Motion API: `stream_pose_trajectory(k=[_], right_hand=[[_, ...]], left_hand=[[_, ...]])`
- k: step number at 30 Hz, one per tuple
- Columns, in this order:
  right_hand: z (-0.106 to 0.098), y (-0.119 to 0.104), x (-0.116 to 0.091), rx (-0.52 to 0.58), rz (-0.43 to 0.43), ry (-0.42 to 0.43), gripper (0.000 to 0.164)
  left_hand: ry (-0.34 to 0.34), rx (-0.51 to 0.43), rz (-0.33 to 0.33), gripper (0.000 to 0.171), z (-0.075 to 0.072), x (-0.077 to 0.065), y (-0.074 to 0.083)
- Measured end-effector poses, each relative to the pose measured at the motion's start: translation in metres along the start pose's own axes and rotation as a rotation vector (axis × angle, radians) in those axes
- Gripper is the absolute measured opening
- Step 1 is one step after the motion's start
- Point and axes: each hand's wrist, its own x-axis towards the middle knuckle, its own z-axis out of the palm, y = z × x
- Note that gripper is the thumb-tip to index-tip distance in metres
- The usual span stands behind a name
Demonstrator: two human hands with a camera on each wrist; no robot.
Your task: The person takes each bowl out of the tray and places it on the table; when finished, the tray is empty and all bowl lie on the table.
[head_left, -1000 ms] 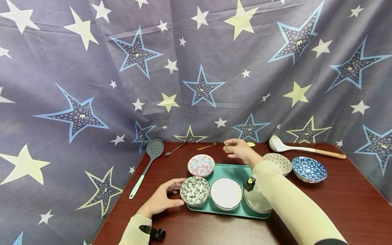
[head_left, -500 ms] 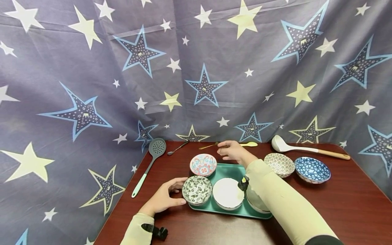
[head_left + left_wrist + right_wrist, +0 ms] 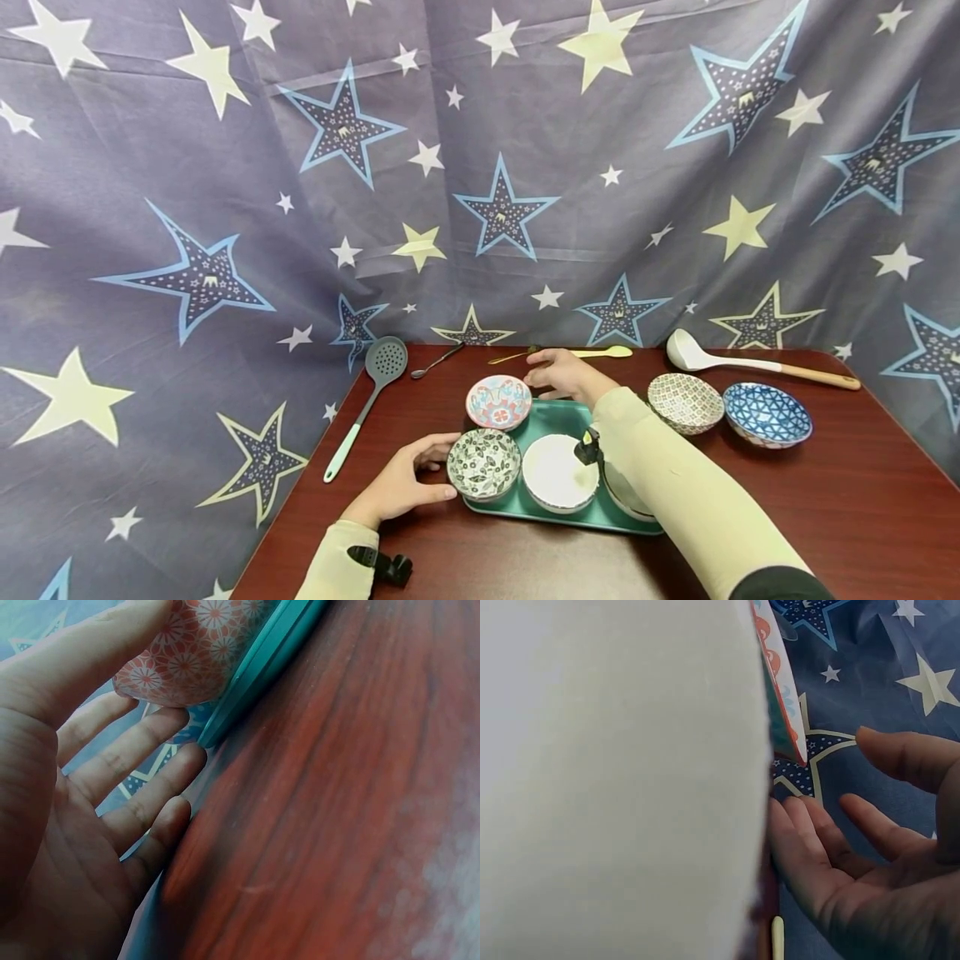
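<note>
2 bare hands (image 3: 400,485) (image 3: 567,375) beside 2 patterned bowls (image 3: 483,465) (image 3: 498,403)

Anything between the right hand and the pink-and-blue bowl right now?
Nothing visible does. The right hand is close by the right rim of the pink-and-blue bowl, with no object between them. The leaf-patterned bowl sits on its near side, out of that path.

The site appeared to be a staged recording corner; building type could not be determined. Star-printed cloth (image 3: 495,125) hung behind the tray (image 3: 543,422), a skimmer (image 3: 363,410) lay to its left, a ladle (image 3: 738,363) beyond its right end, a wrist camera (image 3: 394,571) to its front left.
</note>
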Motion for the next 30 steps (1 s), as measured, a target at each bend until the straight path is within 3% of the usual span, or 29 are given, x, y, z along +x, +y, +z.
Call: stream_pose_trajectory(k=[7,18,30], right_hand=[[0.003,0.001,0.005,-0.015,0.025,-0.042,0.056],[0.01,0.006,0.01,-0.012,0.074,-0.078,0.056],[0.015,0.013,0.012,-0.007,0.039,-0.121,0.056]], left_hand=[[0.008,0.009,0.037,0.074,0.0,0.0,-0.002],[0.01,0.027,0.007,0.074,-0.001,0.0,-0.005],[0.01,0.027,0.006,0.074,0.0,0.0,-0.006]])
